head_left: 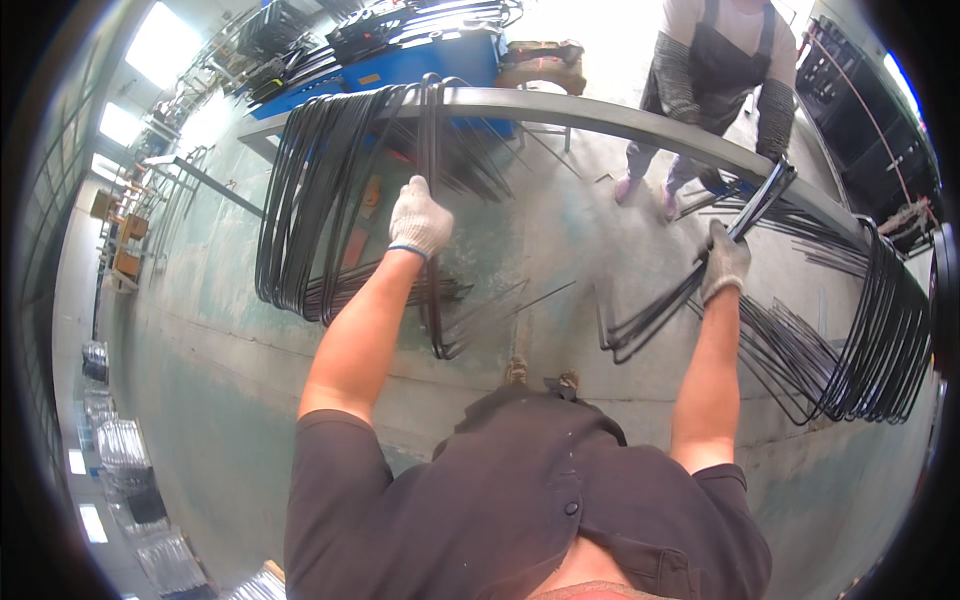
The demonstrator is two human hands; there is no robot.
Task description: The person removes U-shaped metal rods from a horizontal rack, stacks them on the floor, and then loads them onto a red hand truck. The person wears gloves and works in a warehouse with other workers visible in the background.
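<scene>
My left hand [420,220], in a white knit glove, is closed round a few long black metal loops [430,140] that hang from the grey rail. Beside it, to the left, hangs a thick row of similar black loops [285,210]. My right hand [726,265], in a greyer glove, grips a small bundle of black bent metal rods [655,312]. That bundle slants from near the rail down toward the middle, and its lower end is slightly blurred. The fingertips of both hands are partly hidden.
The grey metal rail [620,118] runs across in front of me. More black loops [890,330] hang at its right end. Across it stands a co-worker [725,70] in a dark apron, one gloved hand near my right bundle. Behind is a blue workbench [420,75] with black parts.
</scene>
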